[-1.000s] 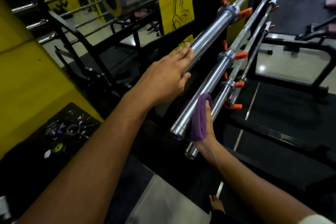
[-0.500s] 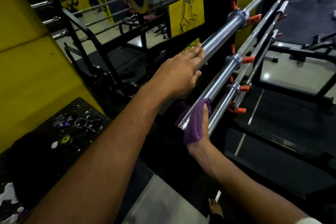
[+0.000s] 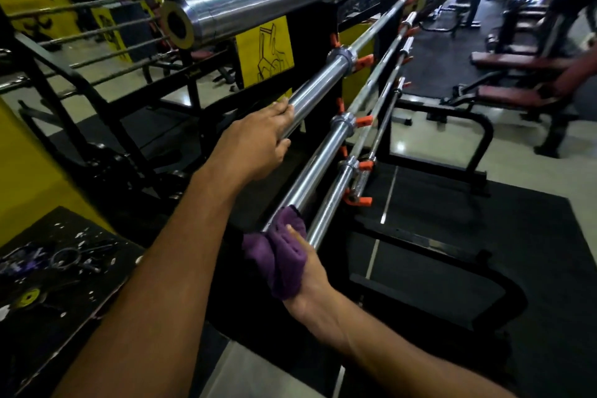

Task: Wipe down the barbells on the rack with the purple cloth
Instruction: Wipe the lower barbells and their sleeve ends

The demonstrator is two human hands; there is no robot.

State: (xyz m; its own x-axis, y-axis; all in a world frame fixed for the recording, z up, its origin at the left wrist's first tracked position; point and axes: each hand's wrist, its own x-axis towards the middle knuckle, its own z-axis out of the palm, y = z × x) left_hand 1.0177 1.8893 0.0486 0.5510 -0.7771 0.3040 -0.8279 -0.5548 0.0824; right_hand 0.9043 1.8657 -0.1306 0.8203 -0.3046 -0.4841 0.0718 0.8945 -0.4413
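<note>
- Cloth [image 3: 284, 255]: soft, light and easily bunched; it is wrapped over the near end of the third bar [image 3: 310, 178] down and is gripped there by the right hand [image 3: 307, 275], fingers curled around cloth and sleeve together.
- Left hand [image 3: 258, 142]: laid on the second bar [image 3: 318, 87], fingers nearly straight along the steel, steadying rather than clamping.
- Barbells: judged heavy, rigid and smooth; polished sleeves are likely slippery, so a full wrap of cloth is advised, not a fingertip pinch. Lifting should not be needed, as each bar is carried on orange pegs [image 3: 363, 121] of the black rack [image 3: 316, 29].
- Hold point: the thick sleeve, between its open end and the collar [image 3: 342, 123].
- Edges: the collar and pegs limit the stroke; beyond them only the thin shaft is offered.
- Pinch risk: the next bar [image 3: 329, 213] lies just beside the right hand's knuckles.
- Open room: floor to the right is unobstructed near the rack; a black tabletop [image 3: 106, 262] with small parts stands at the left.
</note>
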